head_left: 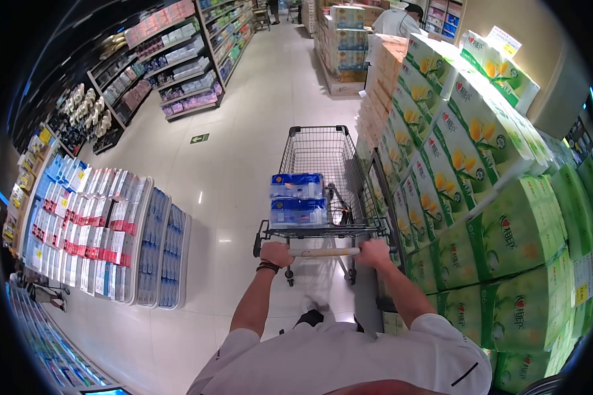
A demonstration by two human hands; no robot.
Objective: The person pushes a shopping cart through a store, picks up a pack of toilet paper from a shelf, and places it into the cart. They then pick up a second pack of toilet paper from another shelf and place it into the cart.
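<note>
My left hand (277,254) is wrapped round the left end of the cart handle (323,252), with dark bands on its wrist. At the handle's right end, my right hand (374,253) is closed on it too. The wire shopping cart (316,148) stands in front of me. Two blue packs, one (298,186) behind the other (299,212), lie in its left near part. A dark object (339,204) that I cannot make out is beside them.
Stacked green tissue packs (454,257) rise close along the cart's right side. Boxed goods (92,230) stand at the left. Shelves (181,72) line the far left of the aisle. A person (395,23) is behind the stacks at the upper right.
</note>
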